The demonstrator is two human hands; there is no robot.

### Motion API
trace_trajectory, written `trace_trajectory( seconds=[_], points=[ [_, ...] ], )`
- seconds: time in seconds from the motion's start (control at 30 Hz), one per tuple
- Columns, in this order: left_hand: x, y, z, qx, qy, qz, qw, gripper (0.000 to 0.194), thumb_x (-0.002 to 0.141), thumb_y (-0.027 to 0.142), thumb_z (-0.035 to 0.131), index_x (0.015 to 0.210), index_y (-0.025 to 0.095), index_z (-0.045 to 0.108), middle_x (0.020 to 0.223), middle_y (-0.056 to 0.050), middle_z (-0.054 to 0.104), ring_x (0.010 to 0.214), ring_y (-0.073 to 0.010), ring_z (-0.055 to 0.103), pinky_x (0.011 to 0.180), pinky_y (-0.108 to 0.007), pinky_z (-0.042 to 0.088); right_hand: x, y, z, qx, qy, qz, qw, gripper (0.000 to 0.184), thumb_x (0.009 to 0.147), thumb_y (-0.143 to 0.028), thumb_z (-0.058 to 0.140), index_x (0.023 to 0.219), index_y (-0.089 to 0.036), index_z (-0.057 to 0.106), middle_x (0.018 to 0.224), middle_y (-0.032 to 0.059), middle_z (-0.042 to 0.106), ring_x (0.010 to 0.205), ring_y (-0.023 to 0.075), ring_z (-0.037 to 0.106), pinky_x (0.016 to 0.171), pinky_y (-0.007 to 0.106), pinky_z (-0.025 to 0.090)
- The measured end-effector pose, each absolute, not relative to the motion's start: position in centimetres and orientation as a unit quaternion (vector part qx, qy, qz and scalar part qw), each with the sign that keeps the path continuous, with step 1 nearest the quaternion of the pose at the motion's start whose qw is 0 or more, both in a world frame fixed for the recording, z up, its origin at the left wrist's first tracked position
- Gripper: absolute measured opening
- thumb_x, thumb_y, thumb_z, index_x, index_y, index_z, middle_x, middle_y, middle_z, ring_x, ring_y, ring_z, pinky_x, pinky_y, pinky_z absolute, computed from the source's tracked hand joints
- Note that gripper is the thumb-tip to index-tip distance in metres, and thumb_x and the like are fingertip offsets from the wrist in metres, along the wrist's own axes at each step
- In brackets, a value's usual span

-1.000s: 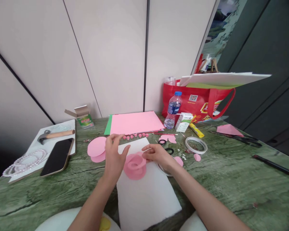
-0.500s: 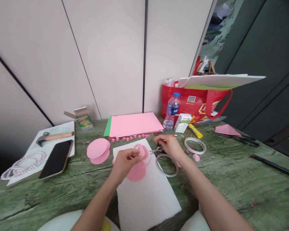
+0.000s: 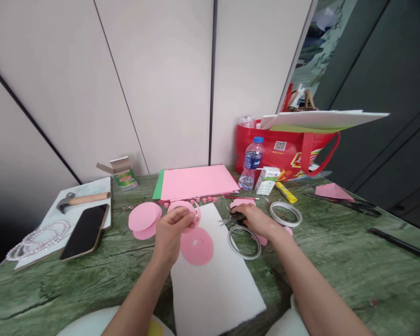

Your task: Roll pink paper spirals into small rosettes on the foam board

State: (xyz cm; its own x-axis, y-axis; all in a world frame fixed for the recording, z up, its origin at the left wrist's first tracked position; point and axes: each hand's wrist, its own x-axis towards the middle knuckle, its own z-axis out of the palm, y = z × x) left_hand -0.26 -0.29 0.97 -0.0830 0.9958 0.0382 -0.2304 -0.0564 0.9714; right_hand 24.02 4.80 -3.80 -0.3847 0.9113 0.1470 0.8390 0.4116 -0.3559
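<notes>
Tape roll overlaps white sheet near scissors; bottle, carton behind.

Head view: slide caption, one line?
Left hand holds a pink paper cutout; right hand is on black-handled scissors; round cutout lies on white sheet.

Against the white sheet, we see these shifts: our left hand has carried a pink paper curl to its far left edge, uncovering the holed pink disc on it; our right hand has left the sheet for the scissors at its right.
</notes>
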Motion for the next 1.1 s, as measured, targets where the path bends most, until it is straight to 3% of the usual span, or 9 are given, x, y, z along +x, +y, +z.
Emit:
trace_trajectory(
  seconds=[0.2,0.37,0.47,0.57,0.67,0.87,1.1],
  points=[
    [-0.2,-0.5,1.8,0.422,0.453,0.601,0.506,0.012,0.062,0.025,0.068,0.063,0.014,0.063,0.063,0.000,0.061,0.060,-0.0121,0.060,0.057,-0.022,0.047,24.7,5.2,-4.1,-0.540,-0.804,0.138,0.205,0.040,0.063,-0.001,0.052,0.097,-0.019,0.062,0.095,0.0070,0.065,0.091,0.0208,0.056,0.081,0.032,0.041],
    [-0.2,-0.6,2.0,0.429,0.434,0.610,0.505,0.016,0.065,0.029,0.066,0.060,0.014,0.061,0.065,-0.001,0.060,0.068,-0.0155,0.062,0.063,-0.025,0.051,24.8,4.8,-2.6,-0.515,-0.712,0.233,0.417,0.035,0.073,-0.015,0.051,0.108,-0.021,0.055,0.095,0.0057,0.061,0.088,0.0188,0.057,0.081,0.034,0.043],
    [0.0,-0.8,2.2,0.436,0.440,0.613,0.491,0.017,0.067,0.030,0.064,0.061,0.014,0.061,0.066,-0.001,0.060,0.066,-0.0146,0.061,0.065,-0.026,0.052,23.1,3.3,-0.4,-0.415,-0.647,0.371,0.521,0.047,0.077,-0.026,0.053,0.123,-0.022,0.043,0.100,0.0061,0.060,0.091,0.0182,0.056,0.079,0.034,0.044],
    [0.1,-0.9,2.2,0.447,0.446,0.617,0.470,0.016,0.068,0.029,0.063,0.061,0.015,0.062,0.067,-0.001,0.060,0.070,-0.0161,0.062,0.070,-0.028,0.052,20.3,1.5,1.1,-0.377,-0.639,0.421,0.522,0.052,0.067,-0.031,0.067,0.116,-0.023,0.050,0.096,0.0045,0.060,0.088,0.0189,0.056,0.075,0.031,0.045],
    [0.1,-0.9,2.1,0.453,0.424,0.627,0.470,0.014,0.068,0.028,0.063,0.063,0.015,0.063,0.071,-0.001,0.062,0.075,-0.0177,0.062,0.075,-0.031,0.052,18.0,-0.1,1.3,-0.388,-0.704,0.358,0.475,0.048,0.060,-0.033,0.073,0.105,-0.023,0.058,0.089,0.0029,0.060,0.083,0.0186,0.054,0.075,0.031,0.043],
    [0.2,-1.0,1.9,0.475,0.451,0.589,0.473,0.012,0.069,0.027,0.062,0.068,0.015,0.063,0.067,0.001,0.061,0.053,-0.0101,0.058,0.057,-0.024,0.050,16.2,-1.0,0.6,-0.427,-0.770,0.238,0.409,0.043,0.065,-0.035,0.069,0.106,-0.027,0.058,0.079,0.0017,0.056,0.072,0.0170,0.053,0.066,0.029,0.041],
    [0.3,-1.4,2.3,0.522,0.452,0.555,0.465,0.011,0.072,0.023,0.058,0.064,0.015,0.060,0.063,0.002,0.060,0.052,-0.0095,0.056,0.056,-0.023,0.047,16.5,-0.9,0.6,-0.424,-0.768,0.240,0.416,0.042,0.065,-0.036,0.069,0.105,-0.027,0.058,0.079,0.0012,0.056,0.072,0.0170,0.054,0.067,0.028,0.041]
  ],
)
